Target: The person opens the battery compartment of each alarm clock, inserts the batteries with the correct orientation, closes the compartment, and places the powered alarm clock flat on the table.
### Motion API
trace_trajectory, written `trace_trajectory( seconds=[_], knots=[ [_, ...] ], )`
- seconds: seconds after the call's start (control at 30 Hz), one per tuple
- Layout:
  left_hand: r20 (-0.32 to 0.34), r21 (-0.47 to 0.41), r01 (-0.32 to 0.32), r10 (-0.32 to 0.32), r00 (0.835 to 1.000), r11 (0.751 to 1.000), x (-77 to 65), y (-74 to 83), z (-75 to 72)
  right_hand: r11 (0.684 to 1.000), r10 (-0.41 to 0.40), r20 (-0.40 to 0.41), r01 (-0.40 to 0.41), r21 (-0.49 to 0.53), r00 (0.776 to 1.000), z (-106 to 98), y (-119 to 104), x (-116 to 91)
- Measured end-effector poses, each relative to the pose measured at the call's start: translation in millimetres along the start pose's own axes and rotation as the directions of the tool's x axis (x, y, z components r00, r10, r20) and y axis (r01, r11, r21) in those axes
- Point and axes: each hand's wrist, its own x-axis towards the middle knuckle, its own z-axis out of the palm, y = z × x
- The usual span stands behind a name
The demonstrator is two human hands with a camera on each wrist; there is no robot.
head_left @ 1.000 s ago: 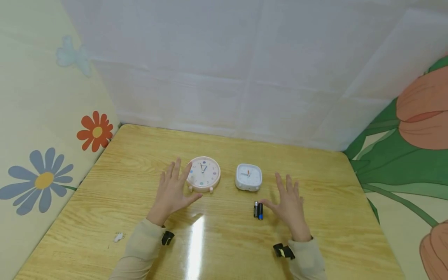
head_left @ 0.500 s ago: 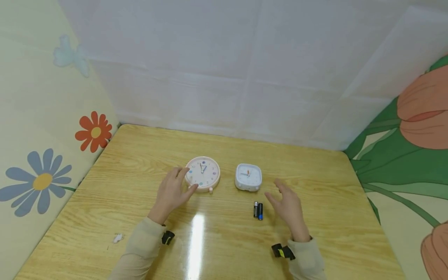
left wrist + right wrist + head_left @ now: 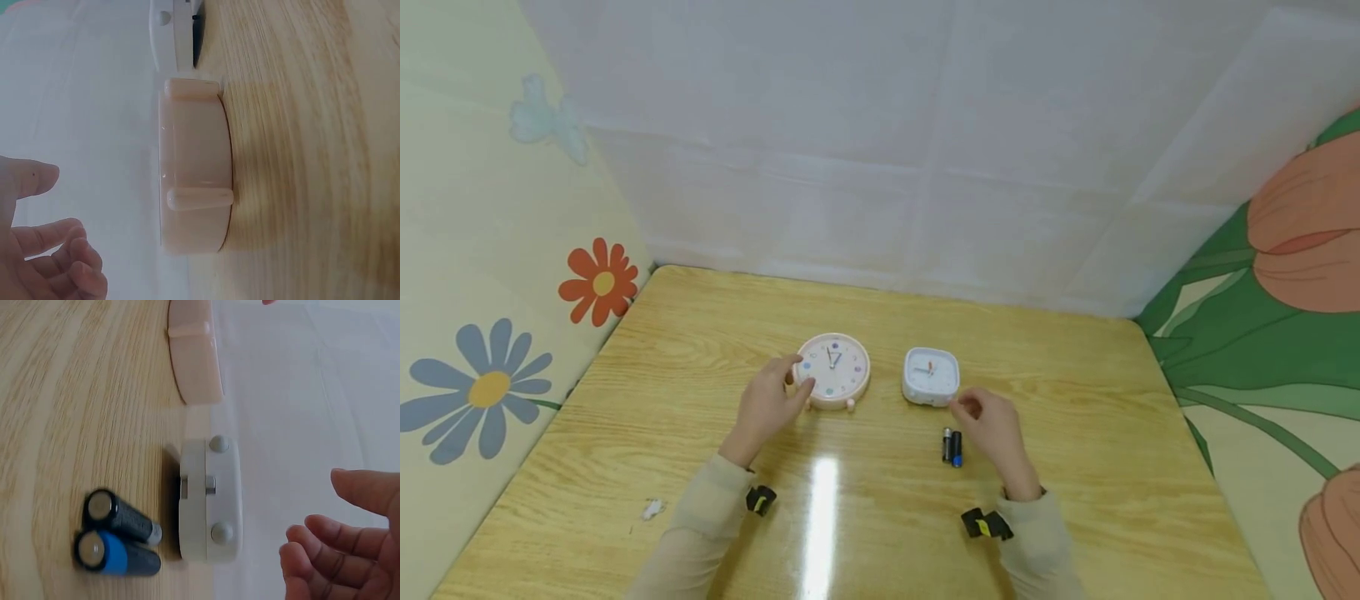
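A round pink clock [image 3: 842,379] lies face up on the wooden table, its two short feet pointing toward me. My left hand [image 3: 764,407] hovers at its left side, thumb and fingers loosely bent; the left wrist view shows a gap between this hand [image 3: 47,250] and the clock. To the right lies a smaller white clock [image 3: 931,375], also face up. Near its front right corner my right hand [image 3: 996,427] hangs with relaxed, bent fingers, apart from the clock in the right wrist view. Just in front of the white clock, a black battery [image 3: 947,446] and a black-and-blue battery [image 3: 957,451] lie side by side.
A small white scrap [image 3: 653,508] lies on the table [image 3: 1075,375] at the front left. A pale cloth backdrop [image 3: 850,167] stands behind the table, with flower-printed panels at both sides. Light glares off the tabletop in the front middle.
Both hands have gone from spread fingers to loosely bent ones. The right hand has shifted left toward the white clock. Clocks and batteries have stayed in place.
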Motion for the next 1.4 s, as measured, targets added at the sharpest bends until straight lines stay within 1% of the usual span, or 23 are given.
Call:
trace_trajectory(
  seconds=[0.17, 0.27, 0.4, 0.53, 0.7, 0.8, 0.93, 0.97, 1.07, 1.13, 1.27, 1.33, 1.4],
  knots=[
    [0.039, -0.105, 0.056, -0.052, 0.998, 0.993, 3.6, -4.7, 0.5, 0.999, -0.014, 0.026, 0.013, 0.04, 1.0, 7.3, -4.5, 3.4],
    [0.058, -0.186, 0.109, -0.1, 0.993, 0.977, 6.1, -9.2, 2.8, 0.999, -0.006, 0.037, 0.005, 0.046, 0.999, 10.6, -5.5, 4.1],
    [0.044, -0.272, 0.163, -0.157, 0.987, 0.948, 11.1, -15.9, 6.7, 0.998, -0.005, 0.048, 0.002, 0.056, 0.999, 13.3, -6.5, 4.8],
    [0.047, -0.305, 0.208, -0.204, 0.978, 0.929, 15.6, -20.0, 8.6, 0.998, -0.004, 0.057, 0.0, 0.069, 0.998, 15.2, -6.0, 5.4],
    [0.072, -0.298, 0.268, -0.258, 0.963, 0.916, 23.5, -22.9, 10.1, 0.997, -0.004, 0.066, -0.001, 0.077, 0.998, 16.2, -5.3, 5.3],
    [0.097, -0.298, 0.325, -0.31, 0.946, 0.898, 28.7, -25.7, 12.0, 0.997, -0.003, 0.07, -0.003, 0.081, 0.998, 16.2, -5.5, 4.7],
    [0.155, -0.284, 0.422, -0.393, 0.906, 0.861, 33.8, -30.9, 14.0, 0.997, -0.002, 0.077, -0.004, 0.078, 0.997, 16.6, -5.5, 4.3],
    [0.172, -0.275, 0.441, -0.407, 0.897, 0.855, 34.9, -32.6, 14.6, 0.997, -0.004, 0.079, -0.003, 0.076, 0.997, 16.6, -5.4, 4.2],
    [0.209, -0.254, 0.474, -0.431, 0.878, 0.843, 38.5, -36.3, 15.6, 0.997, -0.005, 0.084, -0.001, 0.075, 0.996, 16.8, -5.3, 4.6],
    [0.233, -0.245, 0.486, -0.436, 0.869, 0.839, 40.2, -38.8, 17.1, 0.997, -0.004, 0.083, -0.002, 0.074, 0.997, 16.9, -5.2, 4.8],
    [0.261, -0.241, 0.496, -0.436, 0.861, 0.834, 42.2, -42.7, 21.8, 0.997, -0.01, 0.079, 0.004, 0.073, 0.997, 17.9, -5.4, 5.7],
    [0.278, -0.257, 0.506, -0.439, 0.854, 0.823, 42.2, -43.8, 24.0, 0.997, -0.016, 0.078, 0.01, 0.074, 0.997, 18.6, -6.0, 6.2],
    [0.3, -0.281, 0.522, -0.443, 0.845, 0.805, 42.2, -44.4, 25.4, 0.997, -0.019, 0.078, 0.013, 0.078, 0.997, 19.5, -6.7, 6.9]
  ],
)
